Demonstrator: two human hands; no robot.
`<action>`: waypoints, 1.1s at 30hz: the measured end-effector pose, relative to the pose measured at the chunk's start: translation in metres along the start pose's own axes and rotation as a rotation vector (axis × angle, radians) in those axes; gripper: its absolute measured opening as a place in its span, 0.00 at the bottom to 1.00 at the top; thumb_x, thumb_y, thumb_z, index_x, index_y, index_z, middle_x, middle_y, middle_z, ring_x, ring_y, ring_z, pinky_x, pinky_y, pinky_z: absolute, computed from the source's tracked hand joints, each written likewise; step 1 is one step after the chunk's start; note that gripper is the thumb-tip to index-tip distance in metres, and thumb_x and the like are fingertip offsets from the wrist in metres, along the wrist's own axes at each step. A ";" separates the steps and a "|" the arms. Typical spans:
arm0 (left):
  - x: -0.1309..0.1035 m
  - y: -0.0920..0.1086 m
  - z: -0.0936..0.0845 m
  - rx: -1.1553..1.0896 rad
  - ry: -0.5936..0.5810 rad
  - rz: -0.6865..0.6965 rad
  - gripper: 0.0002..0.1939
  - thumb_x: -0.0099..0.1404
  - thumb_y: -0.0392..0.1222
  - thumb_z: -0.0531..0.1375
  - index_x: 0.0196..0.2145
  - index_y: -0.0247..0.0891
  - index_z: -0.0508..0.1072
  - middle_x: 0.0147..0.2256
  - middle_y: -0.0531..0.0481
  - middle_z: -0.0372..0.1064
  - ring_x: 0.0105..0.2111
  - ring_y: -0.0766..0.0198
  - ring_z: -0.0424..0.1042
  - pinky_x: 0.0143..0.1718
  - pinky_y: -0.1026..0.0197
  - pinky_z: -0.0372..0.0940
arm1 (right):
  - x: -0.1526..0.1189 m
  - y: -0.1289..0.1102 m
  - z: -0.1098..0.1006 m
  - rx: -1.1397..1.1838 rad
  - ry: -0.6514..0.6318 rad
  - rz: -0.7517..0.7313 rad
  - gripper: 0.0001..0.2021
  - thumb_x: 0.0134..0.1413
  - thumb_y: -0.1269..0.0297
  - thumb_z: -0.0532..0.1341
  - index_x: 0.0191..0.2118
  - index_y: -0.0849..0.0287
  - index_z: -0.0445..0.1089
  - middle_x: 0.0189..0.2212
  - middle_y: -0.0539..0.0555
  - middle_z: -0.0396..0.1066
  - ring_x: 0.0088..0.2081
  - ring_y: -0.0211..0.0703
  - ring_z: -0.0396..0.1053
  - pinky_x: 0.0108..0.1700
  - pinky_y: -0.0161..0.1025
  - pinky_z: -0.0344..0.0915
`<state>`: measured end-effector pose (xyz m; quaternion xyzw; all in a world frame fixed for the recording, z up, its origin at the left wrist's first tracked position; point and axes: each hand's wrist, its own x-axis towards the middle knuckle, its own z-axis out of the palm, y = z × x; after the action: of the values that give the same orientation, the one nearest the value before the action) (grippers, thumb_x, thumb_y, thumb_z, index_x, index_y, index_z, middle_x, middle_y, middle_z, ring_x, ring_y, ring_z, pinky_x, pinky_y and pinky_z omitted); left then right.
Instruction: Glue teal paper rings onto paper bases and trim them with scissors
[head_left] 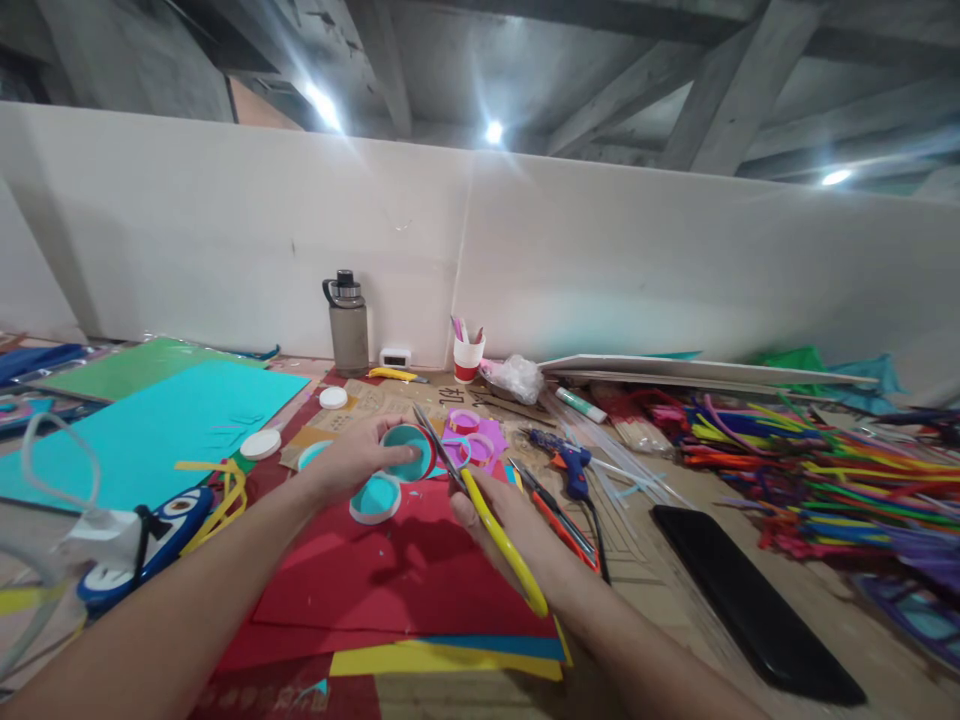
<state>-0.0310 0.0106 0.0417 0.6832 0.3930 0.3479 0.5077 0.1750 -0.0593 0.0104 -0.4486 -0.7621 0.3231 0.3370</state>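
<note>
My left hand (360,455) grips a small round cup (415,440) with a red rim and a teal inside, thumb in its opening. In my right hand (499,510) are scissors (495,530) with yellow handles, their blades pointing up beside the cup's right edge. Just below my left hand, a white-rimmed round piece with a teal inside (375,497) rests on red sheets (390,580). Behind the scissors lie pink rings (475,450) on purple paper. Another teal round piece is partly hidden behind my left hand.
A bottle (349,330), yellow cutter (394,375) and pen cup (469,357) stand or lie along the white partition. Teal paper (165,430) covers the left. On the right are a glue gun (574,468), a black phone-like slab (754,600) and colourful pipe cleaners (817,470).
</note>
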 end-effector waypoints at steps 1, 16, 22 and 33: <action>0.000 -0.001 -0.001 -0.002 0.003 0.001 0.14 0.51 0.45 0.63 0.34 0.35 0.70 0.29 0.51 0.67 0.27 0.64 0.63 0.29 0.63 0.58 | 0.000 -0.001 0.000 -0.004 0.002 -0.003 0.17 0.61 0.49 0.49 0.31 0.58 0.57 0.24 0.45 0.52 0.26 0.33 0.50 0.26 0.32 0.47; 0.002 -0.003 -0.011 0.033 0.015 -0.031 0.16 0.50 0.46 0.64 0.36 0.36 0.72 0.32 0.50 0.70 0.31 0.63 0.66 0.33 0.62 0.60 | 0.000 0.000 0.001 0.017 0.016 0.148 0.19 0.58 0.46 0.49 0.31 0.58 0.61 0.20 0.46 0.59 0.19 0.33 0.56 0.20 0.30 0.49; 0.006 -0.011 -0.033 0.198 0.038 -0.038 0.18 0.51 0.51 0.62 0.36 0.35 0.74 0.33 0.47 0.72 0.32 0.60 0.68 0.34 0.60 0.61 | 0.004 0.007 -0.005 -0.099 0.020 0.236 0.19 0.55 0.45 0.52 0.33 0.57 0.66 0.19 0.48 0.65 0.19 0.36 0.62 0.20 0.32 0.52; 0.010 -0.023 -0.054 0.436 -0.119 -0.084 0.15 0.50 0.47 0.61 0.34 0.38 0.75 0.31 0.48 0.73 0.32 0.58 0.69 0.31 0.62 0.60 | -0.001 0.020 -0.002 -0.671 -0.081 0.251 0.21 0.49 0.45 0.59 0.37 0.59 0.70 0.30 0.60 0.74 0.31 0.51 0.72 0.28 0.37 0.54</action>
<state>-0.0779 0.0463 0.0329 0.7789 0.4566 0.1924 0.3844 0.1865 -0.0523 -0.0045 -0.6113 -0.7774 0.1111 0.0983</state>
